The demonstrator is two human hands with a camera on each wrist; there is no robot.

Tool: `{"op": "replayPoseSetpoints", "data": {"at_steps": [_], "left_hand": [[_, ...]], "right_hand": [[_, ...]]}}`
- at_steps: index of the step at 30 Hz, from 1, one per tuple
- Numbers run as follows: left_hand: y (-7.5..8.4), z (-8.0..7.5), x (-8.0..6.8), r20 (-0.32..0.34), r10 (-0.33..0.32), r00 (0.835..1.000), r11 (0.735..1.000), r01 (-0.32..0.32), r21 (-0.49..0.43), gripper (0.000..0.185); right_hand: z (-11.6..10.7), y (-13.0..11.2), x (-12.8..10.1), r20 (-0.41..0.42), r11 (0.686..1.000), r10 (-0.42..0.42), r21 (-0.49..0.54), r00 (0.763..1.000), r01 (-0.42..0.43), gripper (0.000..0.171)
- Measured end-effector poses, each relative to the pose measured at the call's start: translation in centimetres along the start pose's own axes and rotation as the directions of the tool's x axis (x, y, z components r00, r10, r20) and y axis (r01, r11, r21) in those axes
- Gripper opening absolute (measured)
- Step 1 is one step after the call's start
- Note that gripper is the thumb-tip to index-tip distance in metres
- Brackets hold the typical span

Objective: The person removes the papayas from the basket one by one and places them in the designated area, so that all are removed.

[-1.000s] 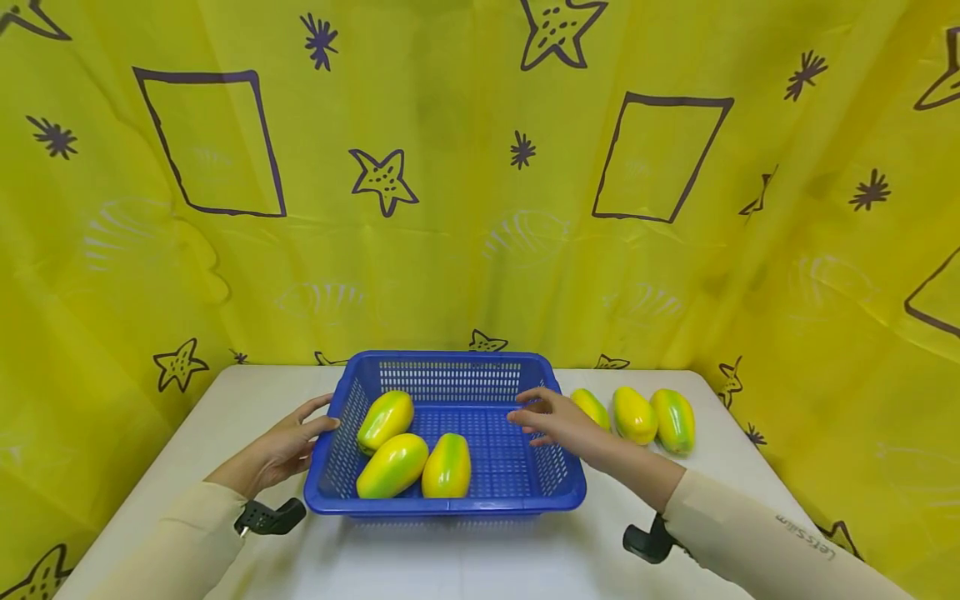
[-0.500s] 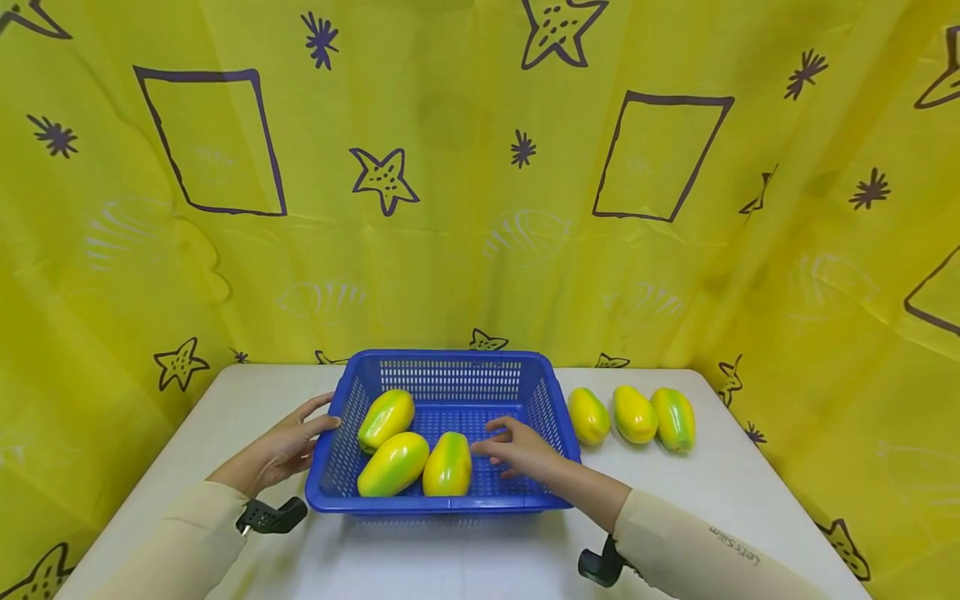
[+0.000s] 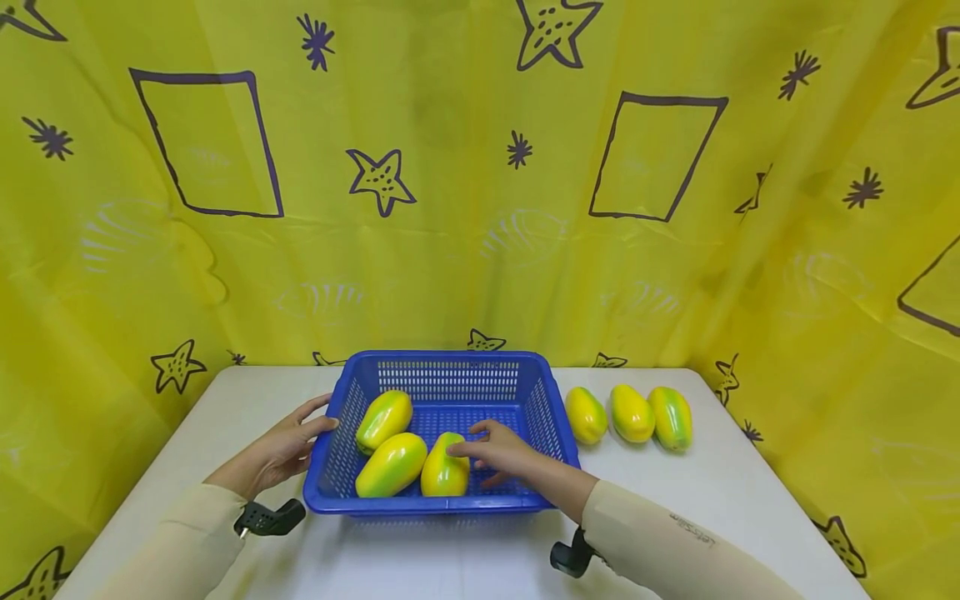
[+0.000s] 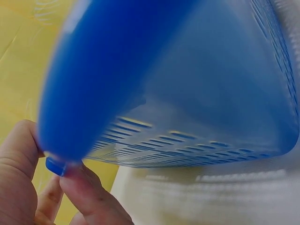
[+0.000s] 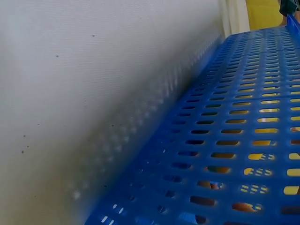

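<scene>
Both forearms, in cream sleeves, come up from the bottom edge of the head view and angle toward the blue basket (image 3: 442, 367) at lower centre. The left hand (image 3: 281, 450) lies at the basket's left wall, fingers loosely spread, its thumb and fingertips against the rim; in the left wrist view the thumb and a finger (image 4: 89, 192) sit right at the rim's lip at lower left, with the perforated wall filling the rest of that frame. The right hand (image 3: 498, 454) reaches over the near right corner into the basket, palm down, fingers extended and slightly apart, the fingertips resting on the right side of the nearest papaya (image 3: 444, 468); they do not appear to wrap round it. That papaya lies on the basket floor at lower centre, its long axis running roughly from the near rim away toward the back wall, its narrower end farther up the frame. Two more papayas (image 3: 392, 463) lie left of it, both slanted up to the right. Three papayas (image 3: 630, 413) stand in a row on the white table (image 3: 750, 500) right of the basket. The right wrist view shows only the basket's mesh wall and the tabletop.
</scene>
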State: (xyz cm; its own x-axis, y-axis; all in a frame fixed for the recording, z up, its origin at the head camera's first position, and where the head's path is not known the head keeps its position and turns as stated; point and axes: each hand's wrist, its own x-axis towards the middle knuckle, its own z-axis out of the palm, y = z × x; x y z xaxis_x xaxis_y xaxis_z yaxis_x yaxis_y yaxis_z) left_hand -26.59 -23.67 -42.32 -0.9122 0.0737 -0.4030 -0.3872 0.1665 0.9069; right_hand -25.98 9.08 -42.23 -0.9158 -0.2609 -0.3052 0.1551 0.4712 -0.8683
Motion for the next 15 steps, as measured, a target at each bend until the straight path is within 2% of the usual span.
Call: {"op": "replayPoseSetpoints", "data": {"at_steps": [6,15], "left_hand": [[0.05,0.06,0.01,-0.003,-0.007,1.000,1.000,0.007,-0.003,0.083],[0.08,-0.01,-0.01,0.007,-0.001,1.000,1.000,0.001,-0.001,0.082]], "right_hand": [[0.59,-0.20,0.33,0.018,0.999,0.023,-0.046,1.000,-0.022,0.072],[0.79,0.03,0.66,0.064,0.996,0.060,-0.077,0.996,-0.055,0.066]]}}
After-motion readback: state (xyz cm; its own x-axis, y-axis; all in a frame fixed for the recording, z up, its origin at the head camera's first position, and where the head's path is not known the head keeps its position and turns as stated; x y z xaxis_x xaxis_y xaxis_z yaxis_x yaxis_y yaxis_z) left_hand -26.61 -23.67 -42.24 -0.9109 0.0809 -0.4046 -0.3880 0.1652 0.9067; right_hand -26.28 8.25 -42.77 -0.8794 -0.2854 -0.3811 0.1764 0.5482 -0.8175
